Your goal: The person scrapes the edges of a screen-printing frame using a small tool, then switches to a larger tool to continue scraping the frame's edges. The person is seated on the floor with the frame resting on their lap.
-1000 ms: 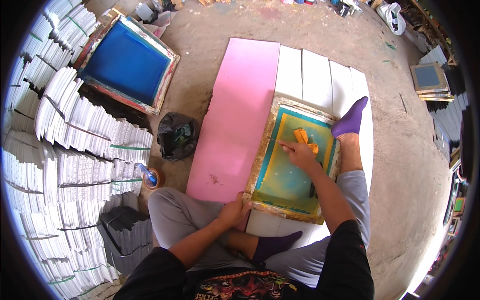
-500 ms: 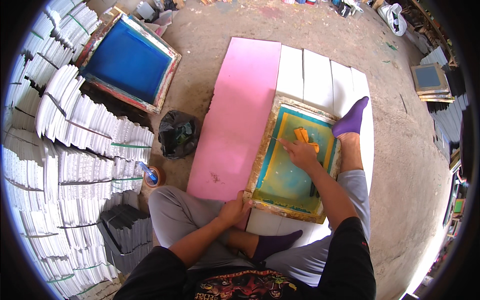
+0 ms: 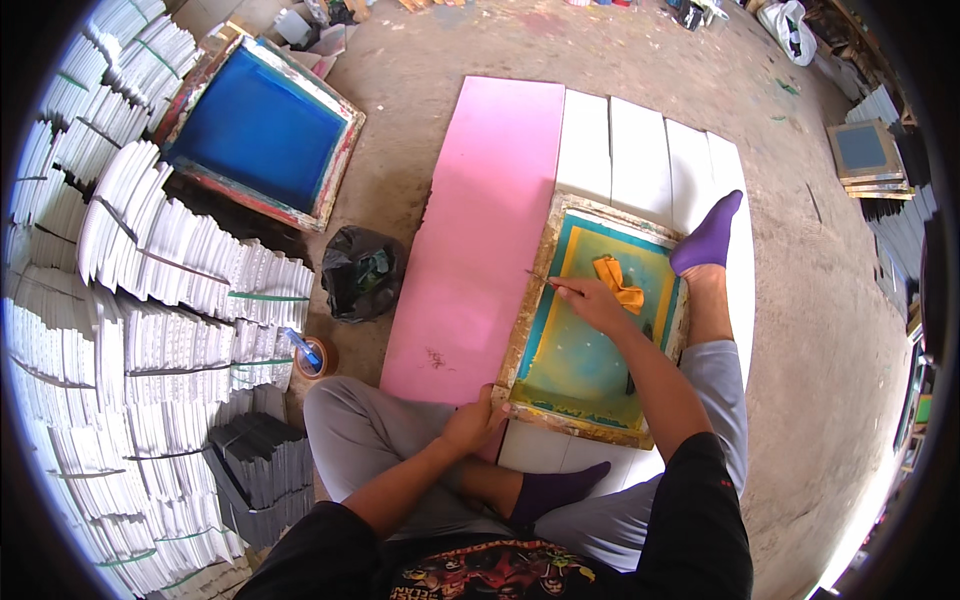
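Observation:
A screen-printing frame (image 3: pixel 652 437) with a worn, paint-spattered wooden border lies in front of me, its mesh teal and yellowish. My left hand (image 3: pixel 475 425) grips the frame's near left corner. In my right hand (image 3: pixel 592 302) is a thin tool (image 3: pixel 541 276) with a reddish handle, pinched between the fingers; its slim end reaches over the left wooden border. Whether the tip touches the wood I cannot tell. A crumpled orange cloth (image 3: pixel 620 285) rests on the mesh just beyond that hand. Dark slender objects (image 3: pixel 631 380) lie partly behind my right forearm.
Pink board (image 3: pixel 480 210) and white panels (image 3: pixel 585 145) lie beneath the frame. To the left are a black plastic bag (image 3: pixel 362 275), a round brown container (image 3: pixel 315 358), bundled white stacks (image 3: pixel 180 340) and a larger blue screen (image 3: pixel 260 125). My purple-socked foot (image 3: pixel 708 235) sits against the frame's right side.
My right hand has shifted slightly left with the thin tool, whose end now extends over the left border. My left hand keeps its hold on the corner. The whole view has shifted slightly.

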Action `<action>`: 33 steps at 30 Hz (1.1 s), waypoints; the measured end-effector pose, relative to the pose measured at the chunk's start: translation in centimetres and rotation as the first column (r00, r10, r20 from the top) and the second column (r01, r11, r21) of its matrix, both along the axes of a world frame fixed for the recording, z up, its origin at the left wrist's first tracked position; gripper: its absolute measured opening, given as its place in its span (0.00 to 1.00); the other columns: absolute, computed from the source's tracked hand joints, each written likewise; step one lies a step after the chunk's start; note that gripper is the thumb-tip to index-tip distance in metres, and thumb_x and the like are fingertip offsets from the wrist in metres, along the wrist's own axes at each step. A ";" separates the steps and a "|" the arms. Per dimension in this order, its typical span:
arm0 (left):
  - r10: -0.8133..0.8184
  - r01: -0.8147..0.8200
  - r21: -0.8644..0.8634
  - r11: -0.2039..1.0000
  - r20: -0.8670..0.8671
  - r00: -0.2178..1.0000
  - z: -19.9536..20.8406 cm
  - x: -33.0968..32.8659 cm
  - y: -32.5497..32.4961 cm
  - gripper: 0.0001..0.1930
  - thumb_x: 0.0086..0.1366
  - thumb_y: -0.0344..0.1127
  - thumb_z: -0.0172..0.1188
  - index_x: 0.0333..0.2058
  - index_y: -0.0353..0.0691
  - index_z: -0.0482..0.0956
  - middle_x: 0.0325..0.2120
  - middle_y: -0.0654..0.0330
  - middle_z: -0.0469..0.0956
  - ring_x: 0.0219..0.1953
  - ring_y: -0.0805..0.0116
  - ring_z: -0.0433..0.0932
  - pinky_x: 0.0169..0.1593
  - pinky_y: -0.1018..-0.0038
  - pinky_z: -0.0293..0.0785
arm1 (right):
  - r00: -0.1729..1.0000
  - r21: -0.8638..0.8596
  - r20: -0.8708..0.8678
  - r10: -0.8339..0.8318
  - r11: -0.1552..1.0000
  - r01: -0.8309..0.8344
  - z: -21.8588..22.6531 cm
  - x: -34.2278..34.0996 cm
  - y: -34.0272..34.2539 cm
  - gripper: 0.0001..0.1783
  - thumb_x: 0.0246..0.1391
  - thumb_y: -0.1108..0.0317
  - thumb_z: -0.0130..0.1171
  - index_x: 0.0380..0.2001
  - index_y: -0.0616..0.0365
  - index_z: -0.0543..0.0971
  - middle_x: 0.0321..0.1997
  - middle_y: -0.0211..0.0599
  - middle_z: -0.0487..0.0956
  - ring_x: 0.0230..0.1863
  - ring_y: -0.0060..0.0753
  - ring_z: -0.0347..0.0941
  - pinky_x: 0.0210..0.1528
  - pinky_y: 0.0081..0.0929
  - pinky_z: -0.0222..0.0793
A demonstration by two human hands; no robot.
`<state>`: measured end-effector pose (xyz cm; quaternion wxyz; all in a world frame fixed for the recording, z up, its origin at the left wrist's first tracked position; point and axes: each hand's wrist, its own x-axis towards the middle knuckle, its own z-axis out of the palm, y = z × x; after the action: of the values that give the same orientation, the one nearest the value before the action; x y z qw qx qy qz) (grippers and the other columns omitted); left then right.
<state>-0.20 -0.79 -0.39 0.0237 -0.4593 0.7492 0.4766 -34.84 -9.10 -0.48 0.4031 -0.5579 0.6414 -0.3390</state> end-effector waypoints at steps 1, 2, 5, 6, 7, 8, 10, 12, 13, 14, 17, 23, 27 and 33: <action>-0.005 0.005 0.019 1.000 0.010 1.000 0.2 -0.2 -0.1 0.31 0.76 0.58 0.45 0.60 0.35 0.58 0.30 0.31 0.80 0.34 0.27 0.80 0.38 0.39 0.74 | 0.999 -0.045 -0.034 -0.007 0.999 0.005 -0.3 -0.4 0.5 0.18 0.69 0.63 0.58 0.58 0.54 0.81 0.45 0.35 0.87 0.37 0.25 0.81 0.42 0.27 0.74; 0.000 0.000 0.020 1.000 0.023 1.000 0.4 -0.2 0.0 0.31 0.76 0.58 0.45 0.60 0.35 0.58 0.30 0.31 0.80 0.35 0.27 0.80 0.38 0.39 0.74 | 0.998 -0.088 -0.067 -0.009 0.996 0.003 0.2 -0.2 0.8 0.18 0.68 0.62 0.58 0.58 0.53 0.81 0.45 0.35 0.87 0.37 0.26 0.81 0.42 0.27 0.74; 0.010 -0.010 0.022 1.000 0.038 0.999 0.8 -0.1 0.1 0.31 0.76 0.58 0.45 0.60 0.35 0.58 0.31 0.31 0.80 0.36 0.27 0.80 0.39 0.39 0.74 | 0.984 0.025 -0.177 -0.020 0.999 0.025 2.8 -0.6 2.2 0.18 0.67 0.59 0.59 0.58 0.47 0.82 0.45 0.34 0.87 0.38 0.30 0.83 0.42 0.28 0.76; 0.011 -0.011 0.019 1.000 0.025 1.000 0.9 -0.1 0.0 0.31 0.76 0.58 0.45 0.60 0.35 0.59 0.32 0.31 0.80 0.36 0.27 0.80 0.40 0.39 0.74 | 0.967 0.074 -0.252 -0.017 0.997 0.037 4.0 -0.7 2.5 0.18 0.67 0.58 0.59 0.58 0.45 0.82 0.45 0.34 0.87 0.39 0.32 0.84 0.43 0.29 0.76; 0.012 -0.012 0.016 1.000 0.012 1.000 1.0 -0.1 -0.1 0.31 0.76 0.58 0.45 0.60 0.35 0.59 0.32 0.31 0.81 0.36 0.27 0.80 0.40 0.39 0.74 | 0.945 0.122 -0.326 -0.011 0.991 0.054 4.7 -0.7 2.7 0.19 0.66 0.57 0.59 0.57 0.43 0.83 0.45 0.34 0.87 0.40 0.35 0.84 0.43 0.30 0.77; 0.007 -0.007 0.010 1.000 0.020 1.000 0.9 -0.2 -0.1 0.31 0.76 0.58 0.45 0.60 0.35 0.59 0.33 0.31 0.81 0.36 0.27 0.80 0.40 0.39 0.74 | 0.925 0.070 -0.377 -0.049 0.994 0.081 4.9 -0.8 3.1 0.19 0.66 0.56 0.59 0.57 0.41 0.83 0.45 0.35 0.87 0.40 0.37 0.84 0.44 0.32 0.77; -0.002 0.002 -0.001 1.000 0.039 0.999 0.6 -0.3 -0.1 0.31 0.76 0.58 0.45 0.59 0.35 0.59 0.33 0.31 0.81 0.36 0.27 0.80 0.40 0.39 0.74 | 0.874 -0.038 -0.468 -0.128 0.991 0.125 5.0 -0.9 3.8 0.19 0.65 0.55 0.60 0.57 0.37 0.82 0.43 0.35 0.87 0.41 0.42 0.84 0.44 0.36 0.78; -0.002 0.002 -0.011 1.000 0.037 0.999 0.7 -0.4 -0.1 0.30 0.76 0.58 0.45 0.59 0.35 0.60 0.33 0.31 0.81 0.36 0.27 0.80 0.40 0.40 0.75 | 0.828 -0.051 -0.537 -0.162 0.986 0.160 4.8 -0.2 3.7 0.19 0.64 0.53 0.60 0.57 0.35 0.82 0.41 0.36 0.87 0.41 0.45 0.84 0.44 0.40 0.78; -0.001 0.002 -0.016 1.000 0.037 0.999 0.8 -0.5 -0.1 0.30 0.76 0.58 0.45 0.59 0.34 0.60 0.32 0.31 0.81 0.36 0.27 0.80 0.40 0.40 0.75 | 0.802 -0.058 -0.570 -0.178 0.982 0.177 4.6 0.2 3.5 0.18 0.64 0.53 0.60 0.57 0.34 0.82 0.40 0.36 0.86 0.41 0.46 0.83 0.44 0.41 0.78; -0.006 0.006 -0.013 1.000 0.037 0.999 0.7 -0.4 -0.2 0.30 0.76 0.58 0.45 0.58 0.34 0.60 0.32 0.31 0.81 0.36 0.27 0.81 0.40 0.40 0.75 | 0.798 -0.034 -0.579 -0.168 0.983 0.183 4.6 0.7 3.3 0.18 0.64 0.52 0.59 0.56 0.33 0.83 0.39 0.37 0.86 0.41 0.47 0.83 0.43 0.42 0.78; -0.018 0.019 -0.017 1.000 0.041 0.999 0.3 -0.3 -0.1 0.30 0.76 0.58 0.45 0.57 0.34 0.60 0.30 0.31 0.81 0.34 0.28 0.81 0.38 0.39 0.75 | 0.782 0.030 -0.608 -0.135 0.981 0.193 4.9 1.7 2.7 0.17 0.65 0.51 0.58 0.55 0.32 0.83 0.37 0.39 0.86 0.39 0.48 0.83 0.42 0.45 0.78; -0.016 0.017 -0.069 0.997 0.013 1.000 -0.2 0.0 0.2 0.29 0.76 0.57 0.45 0.56 0.32 0.61 0.26 0.32 0.80 0.31 0.29 0.81 0.35 0.39 0.75 | 0.717 0.076 -0.694 -0.062 0.984 0.159 6.3 2.7 2.6 0.17 0.67 0.52 0.54 0.56 0.31 0.82 0.35 0.44 0.85 0.36 0.52 0.83 0.37 0.49 0.78; -0.024 0.026 -0.060 0.998 0.036 0.999 0.6 -0.3 0.0 0.29 0.76 0.57 0.44 0.56 0.32 0.61 0.25 0.32 0.80 0.30 0.29 0.81 0.34 0.39 0.75 | 0.666 0.131 -0.746 0.000 0.980 0.147 7.4 3.3 2.2 0.18 0.68 0.53 0.52 0.58 0.30 0.80 0.33 0.45 0.84 0.35 0.53 0.83 0.36 0.51 0.78; -0.026 0.029 -0.054 0.998 0.050 0.998 0.5 -0.2 0.0 0.29 0.77 0.57 0.44 0.56 0.32 0.61 0.26 0.33 0.80 0.30 0.29 0.81 0.34 0.40 0.75 | 0.610 0.256 -0.779 0.145 0.962 0.098 10.0 4.9 0.8 0.21 0.65 0.62 0.52 0.60 0.41 0.77 0.32 0.45 0.84 0.34 0.50 0.84 0.32 0.51 0.78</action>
<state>-0.40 -0.81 0.11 0.0360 -0.4610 0.7675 0.4440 -29.90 -8.33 9.54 0.1554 -0.5972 0.7859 0.0396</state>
